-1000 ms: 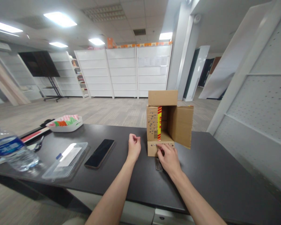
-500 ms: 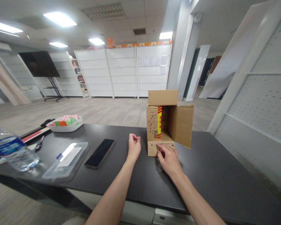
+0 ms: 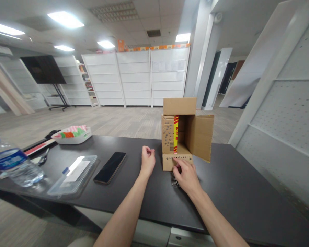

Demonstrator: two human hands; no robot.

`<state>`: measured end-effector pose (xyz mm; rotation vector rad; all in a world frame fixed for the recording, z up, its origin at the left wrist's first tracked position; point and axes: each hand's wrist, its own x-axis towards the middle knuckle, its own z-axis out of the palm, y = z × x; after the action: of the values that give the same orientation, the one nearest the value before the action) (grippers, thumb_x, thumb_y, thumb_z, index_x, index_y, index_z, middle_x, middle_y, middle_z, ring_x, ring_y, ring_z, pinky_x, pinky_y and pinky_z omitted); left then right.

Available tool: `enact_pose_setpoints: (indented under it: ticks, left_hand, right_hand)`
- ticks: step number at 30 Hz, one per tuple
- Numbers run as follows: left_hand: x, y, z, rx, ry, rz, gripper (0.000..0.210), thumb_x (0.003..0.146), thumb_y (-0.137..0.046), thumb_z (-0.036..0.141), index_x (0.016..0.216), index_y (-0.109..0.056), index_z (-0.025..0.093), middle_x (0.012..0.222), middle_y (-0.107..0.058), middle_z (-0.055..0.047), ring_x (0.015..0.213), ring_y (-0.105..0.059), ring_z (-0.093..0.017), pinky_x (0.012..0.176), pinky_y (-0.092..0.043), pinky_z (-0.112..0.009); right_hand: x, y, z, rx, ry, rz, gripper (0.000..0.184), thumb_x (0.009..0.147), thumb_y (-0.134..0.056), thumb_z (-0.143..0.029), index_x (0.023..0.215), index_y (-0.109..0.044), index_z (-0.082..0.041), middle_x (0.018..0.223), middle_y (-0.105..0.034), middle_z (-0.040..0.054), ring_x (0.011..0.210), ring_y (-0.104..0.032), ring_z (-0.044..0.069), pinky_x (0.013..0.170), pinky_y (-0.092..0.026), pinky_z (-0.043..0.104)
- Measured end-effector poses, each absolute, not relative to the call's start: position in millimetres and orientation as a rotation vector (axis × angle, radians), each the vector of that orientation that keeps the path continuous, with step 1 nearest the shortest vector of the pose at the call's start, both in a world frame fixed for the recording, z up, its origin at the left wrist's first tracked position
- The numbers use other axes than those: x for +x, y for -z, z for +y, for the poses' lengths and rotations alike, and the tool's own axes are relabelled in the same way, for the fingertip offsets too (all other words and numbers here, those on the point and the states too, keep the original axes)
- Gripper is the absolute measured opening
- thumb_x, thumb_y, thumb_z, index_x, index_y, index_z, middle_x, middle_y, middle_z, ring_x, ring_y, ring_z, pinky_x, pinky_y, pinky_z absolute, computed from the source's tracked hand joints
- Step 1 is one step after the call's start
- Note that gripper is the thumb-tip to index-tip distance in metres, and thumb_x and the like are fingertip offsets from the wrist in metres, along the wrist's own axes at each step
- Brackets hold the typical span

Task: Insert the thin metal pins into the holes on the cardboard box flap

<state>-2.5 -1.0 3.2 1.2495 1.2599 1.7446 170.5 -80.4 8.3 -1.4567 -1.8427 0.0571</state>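
Observation:
A cardboard box [image 3: 167, 137] stands on the dark table with its mouth facing me, one flap up, one swung out to the right and a lower flap [image 3: 167, 164] hanging down. Along that lower flap runs a row of small dark holes or heads. My right hand [image 3: 186, 175] is at this flap, index fingertip touching it near the row, thumb apart below. Under the hand lie several thin metal screws or nails [image 3: 174, 179], side by side and partly covered. Left of the box my left hand [image 3: 147, 160] is closed in a fist; anything inside is hidden.
On the left are a black phone [image 3: 110, 168], a clear plastic case [image 3: 72, 176], a water bottle [image 3: 12, 164] lying tilted, and a white basket [image 3: 73, 138] with colourful packets. A perforated white panel [image 3: 290, 113] rises at the right.
Both hands keep almost the same place and pose. The view has shifted very slightly; nothing else visibly differs.

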Motion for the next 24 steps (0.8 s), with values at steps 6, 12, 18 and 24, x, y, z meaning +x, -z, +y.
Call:
enact_pose_setpoints:
  ticks: [6,12,18,24]
  left_hand:
    - [-2.3,-1.8,-0.8,1.262,-1.740,1.236,0.021,0.079,-0.055,0.020,0.076,-0.034,0.020,0.069,-0.034,0.006,0.059,-0.035,-0.008,0.058,-0.030,-0.020]
    - [-2.4,-2.1,-0.7,1.247,-1.746,1.247,0.024,0.078,-0.058,0.023,0.076,-0.035,0.020,0.069,-0.037,0.005,0.061,-0.038,-0.008,0.060,-0.032,-0.020]
    - [-2.5,-3.1,-1.7,1.236,-1.734,1.247,0.025,0.078,-0.059,0.023,0.076,-0.035,0.020,0.069,-0.037,0.005,0.060,-0.037,-0.008,0.060,-0.032,-0.020]
    - [-1.9,-2.5,-1.8,1.246,-1.724,1.231,0.022,0.080,-0.055,0.020,0.077,-0.034,0.021,0.069,-0.034,0.006,0.059,-0.034,-0.008,0.058,-0.029,-0.020]
  right_hand:
    - [168.6,-13.2,-88.7,-1.396,-0.127,-1.913,0.045,0.076,-0.047,-0.016,0.120,-0.056,-0.023,0.098,-0.065,0.0044,0.093,-0.058,0.022,0.084,-0.036,0.037]
    - [167.8,-15.3,-92.3,-1.394,-0.186,-2.026,0.051,0.073,-0.048,-0.012,0.123,-0.051,-0.025,0.104,-0.062,0.0052,0.098,-0.055,0.024,0.087,-0.033,0.039]
    - [168.1,-13.4,-92.3,-1.426,-0.172,-2.078,0.050,0.075,-0.049,-0.015,0.123,-0.051,-0.025,0.110,-0.061,0.0064,0.104,-0.052,0.026,0.086,-0.033,0.039]
    - [167.3,-15.8,-93.6,-1.441,-0.173,-2.094,0.046,0.077,-0.050,-0.016,0.122,-0.052,-0.025,0.111,-0.061,0.0062,0.104,-0.052,0.025,0.086,-0.033,0.039]
